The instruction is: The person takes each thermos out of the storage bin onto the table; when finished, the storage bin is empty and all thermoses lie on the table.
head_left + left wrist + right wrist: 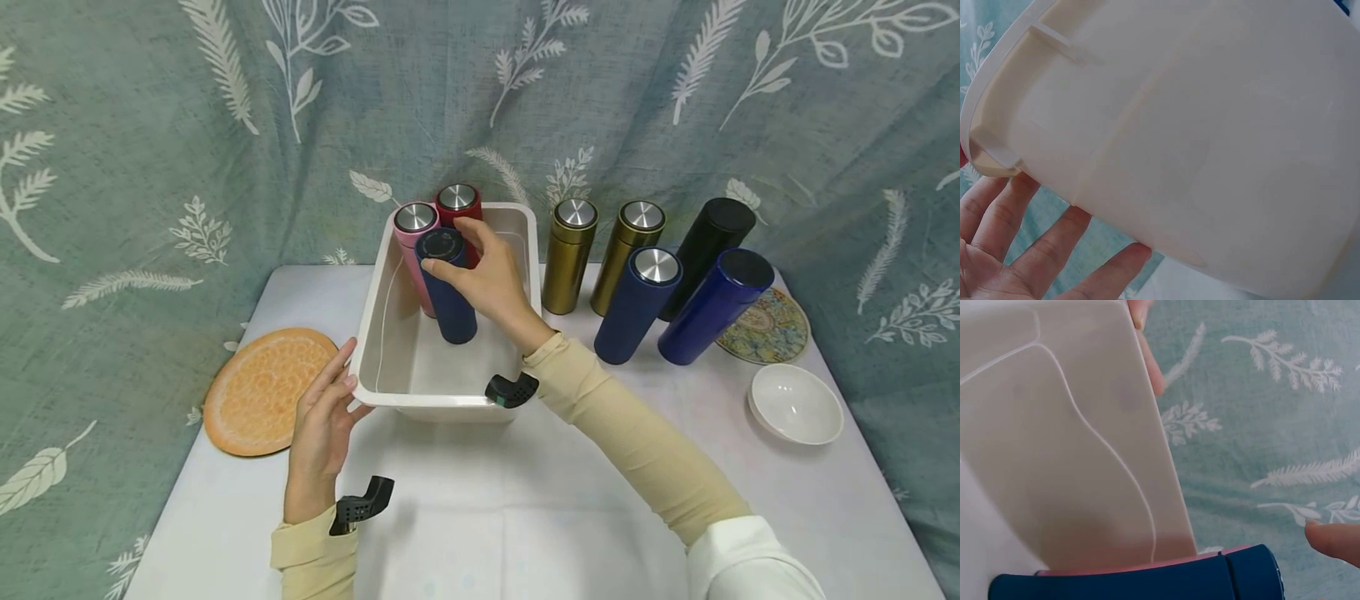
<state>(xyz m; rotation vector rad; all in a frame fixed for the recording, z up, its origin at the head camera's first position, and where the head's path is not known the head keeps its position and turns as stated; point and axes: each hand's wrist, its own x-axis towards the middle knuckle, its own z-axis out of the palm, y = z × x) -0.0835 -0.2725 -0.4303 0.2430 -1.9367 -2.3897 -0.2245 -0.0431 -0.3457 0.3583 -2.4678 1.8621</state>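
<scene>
A white plastic basin (423, 400) stands mid-table. Inside are a pink flask (406, 237), a red flask (471, 212) and, nearer me, an upright dark blue flask (453, 308). My right hand (487, 271) arches over the blue flask's top, thumb in front and forefinger behind. In the right wrist view a fingertip (1322, 537) stands off from that flask's lid. At the basin's near left corner, my left hand (322, 421) holds the rim. The left wrist view shows its spread fingers (1047, 250) against the outer wall, under the lip.
Right of the basin stand two gold flasks (566, 267), a blue flask with a silver lid (637, 308), a black flask (712, 233) and a glossy blue flask (708, 312). Beyond are a patterned round mat (776, 329) and a white bowl (795, 404). An orange-slice mat (262, 392) lies left.
</scene>
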